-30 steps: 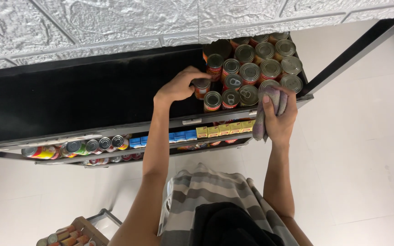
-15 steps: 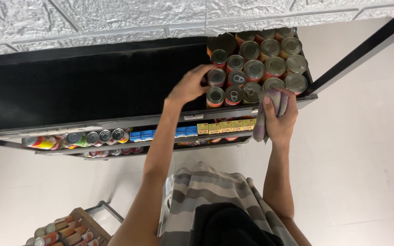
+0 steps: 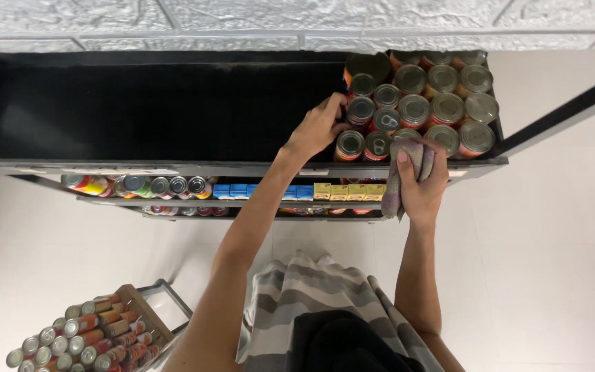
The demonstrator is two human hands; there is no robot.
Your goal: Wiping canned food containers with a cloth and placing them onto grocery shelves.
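Black top shelf (image 3: 139, 103) — cans (image 3: 421, 103) clustered at right end.

cans (image 3: 418, 103) at right end of top shelf (image 3: 139, 110) | boxes (image 3: 297, 191) on shelf below

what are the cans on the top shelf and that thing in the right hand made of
Cans: apparently metal, with dull silvery ribbed lids, some with pull tabs, and coloured labels round the sides. Cloth held in the right hand: soft greyish fabric, hanging in limp folds.
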